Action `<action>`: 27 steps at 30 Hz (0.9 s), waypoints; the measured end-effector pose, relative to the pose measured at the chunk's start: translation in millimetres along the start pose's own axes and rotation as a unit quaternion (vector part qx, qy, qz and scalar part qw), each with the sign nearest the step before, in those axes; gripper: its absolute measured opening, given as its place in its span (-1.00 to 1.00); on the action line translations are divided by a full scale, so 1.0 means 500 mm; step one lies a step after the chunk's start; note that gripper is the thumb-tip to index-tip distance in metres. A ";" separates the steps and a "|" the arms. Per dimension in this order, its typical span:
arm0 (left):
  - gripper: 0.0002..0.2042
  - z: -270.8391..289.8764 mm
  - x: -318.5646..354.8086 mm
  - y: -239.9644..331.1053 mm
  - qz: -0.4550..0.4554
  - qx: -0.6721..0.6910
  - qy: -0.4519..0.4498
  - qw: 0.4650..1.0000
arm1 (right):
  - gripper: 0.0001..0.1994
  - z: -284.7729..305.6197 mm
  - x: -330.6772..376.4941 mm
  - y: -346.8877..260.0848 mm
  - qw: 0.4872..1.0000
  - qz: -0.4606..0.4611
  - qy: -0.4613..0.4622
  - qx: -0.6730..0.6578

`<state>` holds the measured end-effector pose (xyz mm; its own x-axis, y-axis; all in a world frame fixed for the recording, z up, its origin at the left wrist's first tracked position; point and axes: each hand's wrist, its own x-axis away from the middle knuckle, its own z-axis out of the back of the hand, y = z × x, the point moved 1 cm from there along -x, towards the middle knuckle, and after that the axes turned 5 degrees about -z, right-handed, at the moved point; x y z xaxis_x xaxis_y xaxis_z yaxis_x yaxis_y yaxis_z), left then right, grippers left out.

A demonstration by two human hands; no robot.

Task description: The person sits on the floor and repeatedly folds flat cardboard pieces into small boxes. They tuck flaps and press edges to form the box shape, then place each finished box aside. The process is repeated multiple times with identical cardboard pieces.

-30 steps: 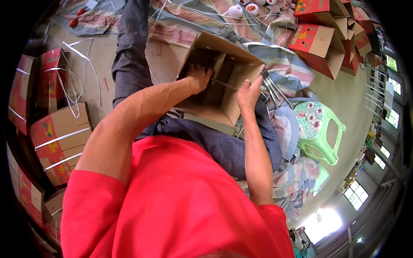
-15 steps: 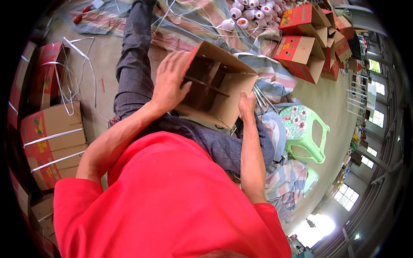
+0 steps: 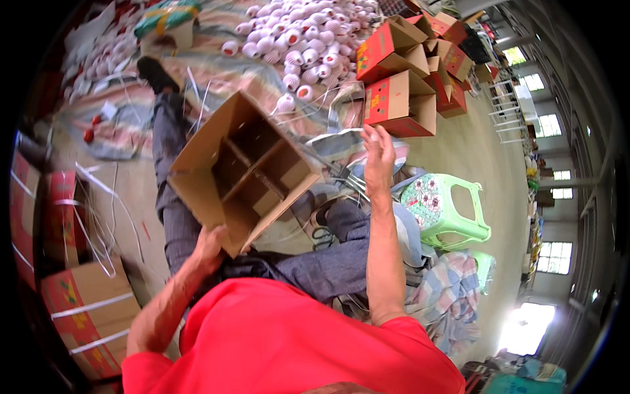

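Observation:
An open cardboard box (image 3: 195,187) rests tilted over my legs, its mouth facing me. Inside, a crossed cardboard divider (image 3: 267,154) splits it into compartments. My left hand (image 3: 211,245) grips the box's near lower edge, its thumb on the rim. Off to the right of the box, my right hand (image 3: 378,159) is raised in the air with its fingers stretched, holding nothing. Beyond that hand stand red and brown open cartons (image 3: 400,105). A heap of round red fruits in pale foam nets (image 3: 308,43) lies ahead on a striped sheet (image 3: 216,33).
A green plastic stool (image 3: 453,210) with a flowered seat stands at the right, near crumpled striped cloth (image 3: 453,289). Strapped cartons (image 3: 92,315) are stacked at the left, with loose white straps (image 3: 98,223) beside them. Scissors (image 3: 321,238) lie by my bent leg.
My right hand has let go of the box and moved up toward the open cartons. The box has swung left and turned, and my left hand has shifted down to its near edge.

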<state>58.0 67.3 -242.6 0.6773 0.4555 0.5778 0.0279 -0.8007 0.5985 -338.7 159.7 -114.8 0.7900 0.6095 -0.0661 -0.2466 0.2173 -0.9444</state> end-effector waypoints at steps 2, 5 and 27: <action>-0.66 0.009 0.005 -0.014 -0.034 -0.048 -0.013 0.998 | -0.40 0.020 -0.001 0.005 0.992 0.022 0.106 -0.061; -0.66 -0.024 0.011 -0.014 -0.069 -0.026 0.051 0.996 | -0.41 0.029 0.032 -0.045 0.966 0.073 0.238 -0.069; -0.26 -0.450 -0.277 0.218 -0.441 -0.450 -0.258 0.732 | -0.57 -0.012 0.011 -0.006 0.991 0.072 0.116 -0.008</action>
<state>-198.3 4.7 -132.4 0.8819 0.2462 -0.4020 0.2837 0.4038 0.8697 -330.3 157.6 -114.5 0.8556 0.4409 -0.2711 -0.3589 0.1279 -0.9246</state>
